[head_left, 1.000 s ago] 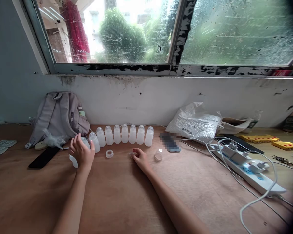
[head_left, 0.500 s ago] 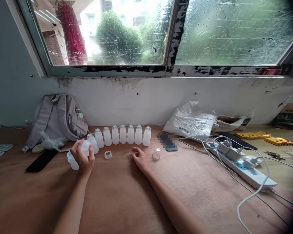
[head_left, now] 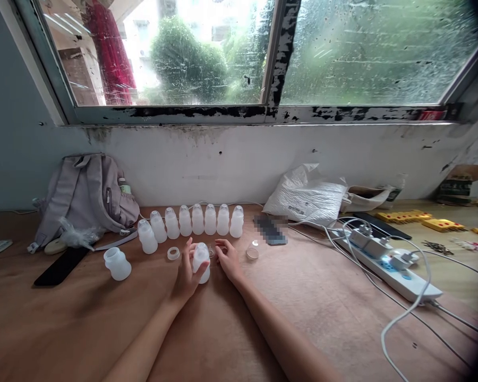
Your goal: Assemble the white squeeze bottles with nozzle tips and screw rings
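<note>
My left hand (head_left: 186, 276) is closed around a white frosted baby bottle (head_left: 201, 260) with a clear domed top, upright at the table's middle. Just right of it, my right hand (head_left: 228, 261) has its fingertips at a small clear ring (head_left: 211, 251), partly hidden behind the bottle. An uncapped bottle (head_left: 118, 265) stands apart on the left, its mouth open. Behind my hands, several capped bottles (head_left: 198, 220) form a curved row. A whitish ring (head_left: 173, 253) lies left of my left hand, and another clear ring (head_left: 252, 254) lies to the right of my right hand.
A grey backpack (head_left: 91, 193) and a black phone-like slab (head_left: 61, 265) are at left. Toward the back right are a silvery mailer bag (head_left: 308, 196), a blurred-out dark item (head_left: 273, 232) and a white power strip (head_left: 390, 265) with trailing cables. Yellow parts (head_left: 442, 225) lie farther right.
My left hand has moved right, bringing a bottle from the left side to the middle, beside my right hand. The uncapped bottle is now fully exposed. My right hand has barely moved.
</note>
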Motion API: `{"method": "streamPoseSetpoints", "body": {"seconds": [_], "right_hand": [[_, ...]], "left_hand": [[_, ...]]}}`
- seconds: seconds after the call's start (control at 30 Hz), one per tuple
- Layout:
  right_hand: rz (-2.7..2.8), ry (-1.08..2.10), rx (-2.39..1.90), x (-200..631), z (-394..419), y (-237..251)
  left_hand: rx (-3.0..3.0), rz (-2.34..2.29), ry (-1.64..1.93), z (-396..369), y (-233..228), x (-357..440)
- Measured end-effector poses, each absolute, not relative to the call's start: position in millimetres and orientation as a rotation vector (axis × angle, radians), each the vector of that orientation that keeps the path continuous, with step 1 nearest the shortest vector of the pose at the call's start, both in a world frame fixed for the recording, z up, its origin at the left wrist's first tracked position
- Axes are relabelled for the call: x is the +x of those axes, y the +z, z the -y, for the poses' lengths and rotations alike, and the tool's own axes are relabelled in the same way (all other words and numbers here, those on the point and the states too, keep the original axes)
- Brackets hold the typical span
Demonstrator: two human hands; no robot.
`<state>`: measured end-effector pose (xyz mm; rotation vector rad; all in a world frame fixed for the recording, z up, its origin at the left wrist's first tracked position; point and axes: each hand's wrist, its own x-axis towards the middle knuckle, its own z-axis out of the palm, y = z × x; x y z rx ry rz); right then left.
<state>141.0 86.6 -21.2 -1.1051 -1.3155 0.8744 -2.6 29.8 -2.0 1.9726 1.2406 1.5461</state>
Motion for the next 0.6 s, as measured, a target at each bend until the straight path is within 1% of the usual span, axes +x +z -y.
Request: {"method": "streamPoseSetpoints", "body": {"seconds": [0.1, 0.2, 0.33, 0.43, 0.6], "right_hand": [[1.295, 0.898, -1.084, 141, -85, -18], [1.227, 0.976, -1.031, 140, -82, -14], [1.091, 1.243, -0.939, 139, -76, -5], [1.086, 1.431, -0.849, 138, -71, 5], [1.142, 1.459, -0.82, 138, -65, 17]], "left_hand": [[1.801, -1.275, 1.32, -30, 1, 1], [1.672, -1.241, 1.218, -28, 6, 2], [1.406, -1.035, 1.07, -22, 14, 6], [1.274, -0.965, 0.978, -17, 17, 10], [1.076, -0.885, 0.864, -14, 17, 11]]}}
